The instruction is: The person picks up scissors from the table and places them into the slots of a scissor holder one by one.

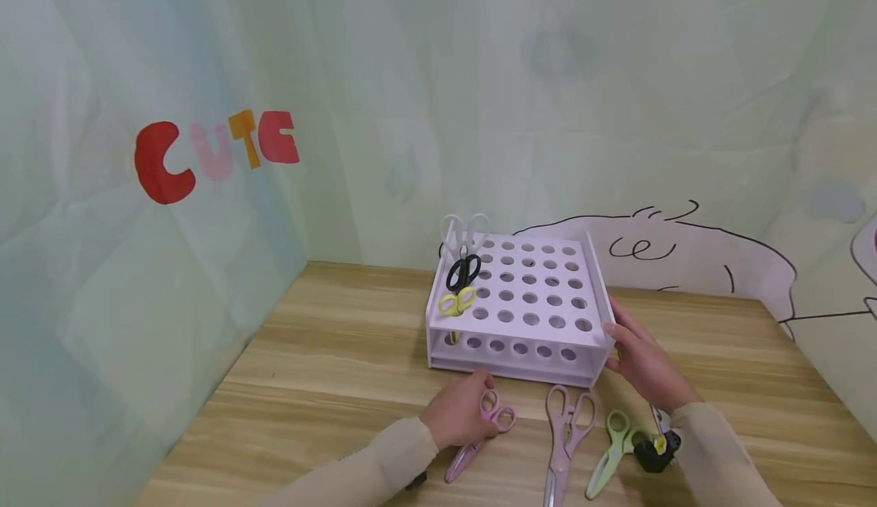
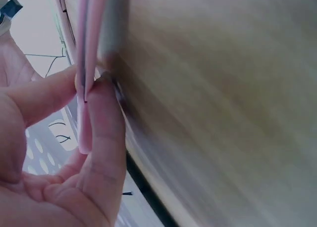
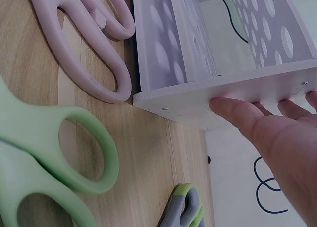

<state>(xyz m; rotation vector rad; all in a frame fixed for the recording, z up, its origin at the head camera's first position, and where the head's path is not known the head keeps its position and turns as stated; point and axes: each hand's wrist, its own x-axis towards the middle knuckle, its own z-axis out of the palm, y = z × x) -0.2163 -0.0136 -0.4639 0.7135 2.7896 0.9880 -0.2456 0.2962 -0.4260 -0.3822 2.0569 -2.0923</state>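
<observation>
My left hand pinches pink scissors between thumb and fingers near the table in front of the rack. Up close in the left wrist view, the pink scissors sit between the thumb and a finger. A white rack with rows of round holes stands on the table. My right hand touches its right side; in the right wrist view the fingers press the side panel. White-handled scissors, black scissors and yellow scissors stand in the rack's left column.
Mauve scissors and green scissors lie in front of the rack. Grey-and-green scissors lie near the rack's right side. Hanging cloth surrounds the wooden table, with coloured letters on its left part.
</observation>
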